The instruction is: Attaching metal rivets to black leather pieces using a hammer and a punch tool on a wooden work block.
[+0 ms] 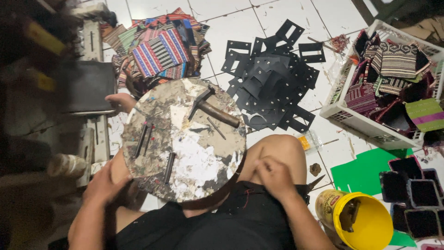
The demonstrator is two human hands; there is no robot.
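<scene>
Left hand [102, 185]: we held the round work block [185, 139] by its edge.
Right hand [273, 176]: closed loosely on our knee.
Hammer [210, 109]: lay on the block.

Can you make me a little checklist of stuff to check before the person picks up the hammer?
1. Hammer lies flat on the round work board, nothing on top: ok.
2. Left hand steadies the board's edge: ok.
3. Right hand is free: cannot tell, it rests closed on the knee.
4. Punch tools lie away from the hammer: ok.
5. Thin metal rod sits close beside the hammer's handle, may get bumped: not ok.
</scene>
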